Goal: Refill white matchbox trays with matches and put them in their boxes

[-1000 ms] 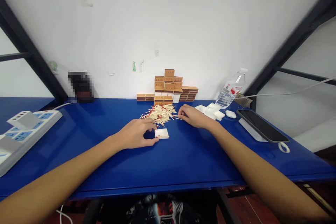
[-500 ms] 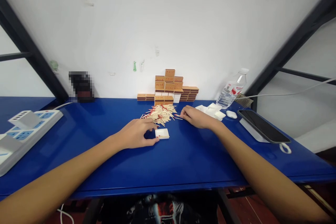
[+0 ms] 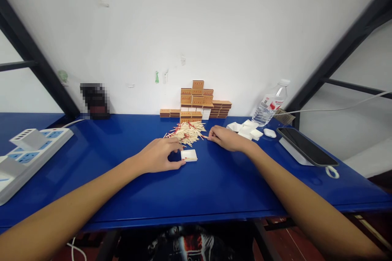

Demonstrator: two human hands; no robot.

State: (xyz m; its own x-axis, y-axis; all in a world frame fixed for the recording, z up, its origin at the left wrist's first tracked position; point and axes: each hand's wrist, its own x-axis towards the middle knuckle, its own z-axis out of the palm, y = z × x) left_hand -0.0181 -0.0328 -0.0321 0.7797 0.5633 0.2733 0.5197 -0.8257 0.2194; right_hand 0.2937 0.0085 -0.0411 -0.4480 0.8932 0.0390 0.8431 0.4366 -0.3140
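A small white matchbox tray (image 3: 190,154) lies on the blue table with a few red-headed matches inside. My left hand (image 3: 161,155) grips its left end, thumb at the near corner and forefinger at the far one. Behind it spreads a loose pile of matches (image 3: 187,132), pale sticks with red heads. At the pile's right edge, my right hand (image 3: 225,138) is closed in a pinch on a match (image 3: 205,137), whose end sticks out to the left of the fingertips.
Stacked matchboxes (image 3: 197,100) stand against the wall behind the pile. Several white empty trays (image 3: 246,129) lie right of my right hand, near a water bottle (image 3: 269,104), a white earphone case (image 3: 270,133) and a propped phone (image 3: 306,147). A power strip (image 3: 45,151) sits at left.
My right hand has shifted slightly left and down, and its fingertips have closed over the loose match at the pile's edge. My left hand and the tray stay in place.
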